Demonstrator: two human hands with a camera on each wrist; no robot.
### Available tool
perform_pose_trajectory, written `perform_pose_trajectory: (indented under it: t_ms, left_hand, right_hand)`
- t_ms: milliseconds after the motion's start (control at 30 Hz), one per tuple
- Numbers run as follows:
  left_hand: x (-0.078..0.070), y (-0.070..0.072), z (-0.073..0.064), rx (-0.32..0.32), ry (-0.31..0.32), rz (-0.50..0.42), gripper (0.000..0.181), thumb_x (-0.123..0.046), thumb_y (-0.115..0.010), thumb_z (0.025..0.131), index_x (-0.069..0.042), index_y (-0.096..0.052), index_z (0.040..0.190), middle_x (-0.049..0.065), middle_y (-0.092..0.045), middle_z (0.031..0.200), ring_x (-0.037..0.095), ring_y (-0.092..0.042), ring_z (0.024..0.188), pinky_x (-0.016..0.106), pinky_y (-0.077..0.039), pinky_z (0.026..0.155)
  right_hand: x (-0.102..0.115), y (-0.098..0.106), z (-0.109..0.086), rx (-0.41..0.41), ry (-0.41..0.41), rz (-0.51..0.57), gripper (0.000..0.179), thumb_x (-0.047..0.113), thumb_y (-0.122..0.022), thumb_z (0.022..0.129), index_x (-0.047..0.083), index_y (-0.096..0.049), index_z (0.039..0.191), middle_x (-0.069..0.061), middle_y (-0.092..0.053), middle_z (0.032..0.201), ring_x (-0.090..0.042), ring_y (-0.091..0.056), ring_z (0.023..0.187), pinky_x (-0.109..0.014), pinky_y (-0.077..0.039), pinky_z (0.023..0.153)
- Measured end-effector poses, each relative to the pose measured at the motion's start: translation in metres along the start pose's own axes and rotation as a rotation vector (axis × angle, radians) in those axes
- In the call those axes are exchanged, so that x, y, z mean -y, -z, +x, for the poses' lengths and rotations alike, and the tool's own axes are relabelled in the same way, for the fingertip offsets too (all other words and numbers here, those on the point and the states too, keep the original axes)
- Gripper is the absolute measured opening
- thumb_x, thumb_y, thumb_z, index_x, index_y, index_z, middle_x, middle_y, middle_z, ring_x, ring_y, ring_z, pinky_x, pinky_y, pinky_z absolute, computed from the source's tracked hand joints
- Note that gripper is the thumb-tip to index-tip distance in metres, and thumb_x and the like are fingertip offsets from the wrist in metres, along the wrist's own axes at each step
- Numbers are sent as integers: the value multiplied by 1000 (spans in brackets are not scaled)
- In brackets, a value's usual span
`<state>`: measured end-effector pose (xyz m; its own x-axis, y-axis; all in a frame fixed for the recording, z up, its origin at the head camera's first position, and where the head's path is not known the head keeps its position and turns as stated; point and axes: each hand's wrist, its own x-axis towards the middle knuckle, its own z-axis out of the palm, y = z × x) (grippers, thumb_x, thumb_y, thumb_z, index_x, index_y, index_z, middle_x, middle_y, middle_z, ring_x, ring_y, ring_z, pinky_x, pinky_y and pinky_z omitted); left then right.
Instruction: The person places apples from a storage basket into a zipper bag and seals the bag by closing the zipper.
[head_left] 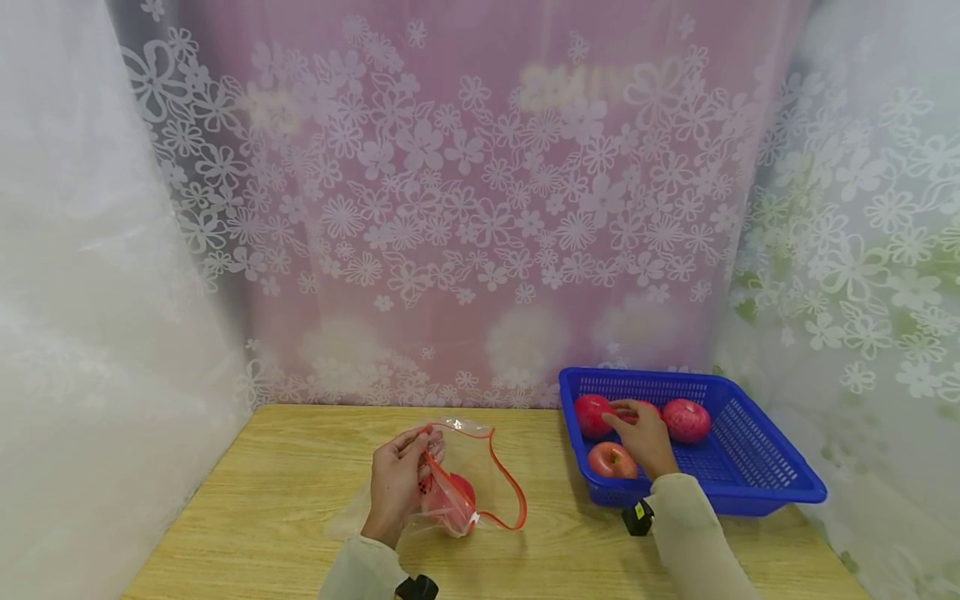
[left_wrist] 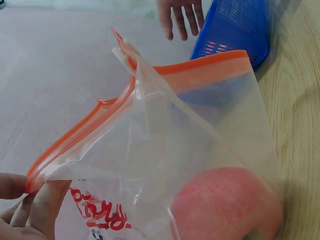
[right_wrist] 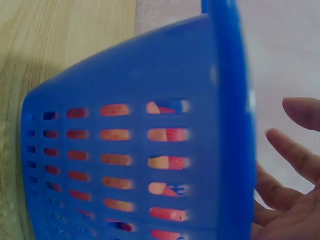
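Note:
My left hand (head_left: 395,483) pinches the orange-edged mouth of a clear zip bag (left_wrist: 150,165) between thumb and fingers. An apple (head_left: 453,502) lies inside the bag, and the mouth gapes toward the right. Over the blue basket (head_left: 750,454) my right hand (head_left: 647,437) reaches in with its fingers spread, among the apples. A red apple (head_left: 592,417) sits left of the fingertips, a paler apple (head_left: 612,460) nearer me, and another apple (head_left: 686,421) to the right. One more is mostly hidden behind the hand. In the right wrist view, the fingers (right_wrist: 295,155) are apart beyond the basket rim.
The wooden table (head_left: 247,500) carries both bag and basket. A pink flowered curtain (head_left: 480,208) hangs along its back edge, with whitish sheets (head_left: 97,292) at the sides. Slots in the basket's side show red fruit within.

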<state>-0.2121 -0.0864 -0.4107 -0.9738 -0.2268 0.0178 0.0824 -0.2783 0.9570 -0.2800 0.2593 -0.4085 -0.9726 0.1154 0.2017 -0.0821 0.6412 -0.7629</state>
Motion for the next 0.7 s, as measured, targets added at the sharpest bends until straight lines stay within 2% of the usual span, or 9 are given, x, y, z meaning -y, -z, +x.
perform_pose_trajectory:
  t_ms: [167, 400, 500, 700]
  left_hand:
    - [1, 1, -1, -2, -6, -2, 30, -5, -53, 99, 12, -58, 123, 19, -70, 105, 17, -71, 88, 26, -56, 74]
    - [0, 1, -1, -7, -12, 14, 30, -6, -54, 99, 12, -58, 123, 17, -71, 104, 12, -70, 82, 18, -56, 65]
    - [0, 1, -1, -9, -7, 21, 30, -6, -53, 99, 11, -59, 123, 16, -71, 105, 12, -70, 83, 18, -56, 65]
    - [0, 2, 0, -5, -13, 36, 29, -7, -53, 99, 10, -60, 122, 17, -70, 106, 14, -70, 86, 20, -56, 68]
  right_hand:
    - [-6, -1, 1, 22, -8, -27, 45, 28, -61, 96, -3, -57, 127, -26, -59, 123, -42, -54, 114, -55, -44, 95]
    - [-16, -4, 4, 3, 0, -43, 41, 23, -60, 95, -6, -58, 124, -28, -59, 120, -43, -53, 114, -56, -42, 97]
    - [-19, -4, 5, 3, -11, -35, 40, 24, -60, 95, -6, -58, 122, -28, -59, 119, -43, -53, 113, -55, -42, 96]
    - [-24, -5, 5, 55, -48, -14, 45, 29, -59, 96, -6, -56, 125, -30, -56, 123, -46, -51, 115, -58, -41, 96]
